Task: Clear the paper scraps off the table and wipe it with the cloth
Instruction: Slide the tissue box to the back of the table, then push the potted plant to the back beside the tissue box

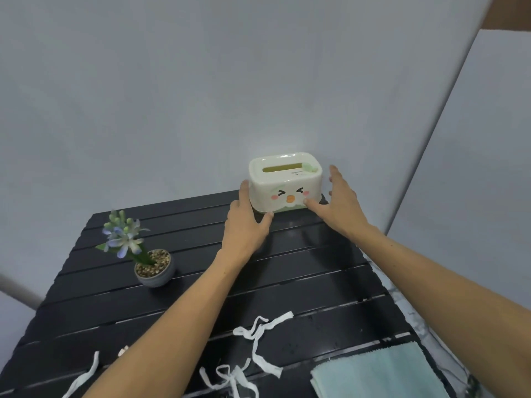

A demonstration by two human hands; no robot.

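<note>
- Both hands are up at the far edge of the table (287, 271): left hand (244, 225) and right hand (339, 202), fingers spread, flank the cream tissue box (284, 182); whether they grip it, I cannot tell.
- Paper scraps (258, 337) lie well behind them at the near edge, under the forearms.
- The folded teal cloth (379, 372) sits near right.
- A potted flower (149, 259) stands left; black slats, grey walls.

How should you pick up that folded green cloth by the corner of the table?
Pinch the cloth at its far frayed edge, coming from above with the right hand, which is on that side. It lies flat and folded on the table, so nothing sticks up to grab; the loose edge probably lifts easiest. Both hands are now at the tissue box.
</note>
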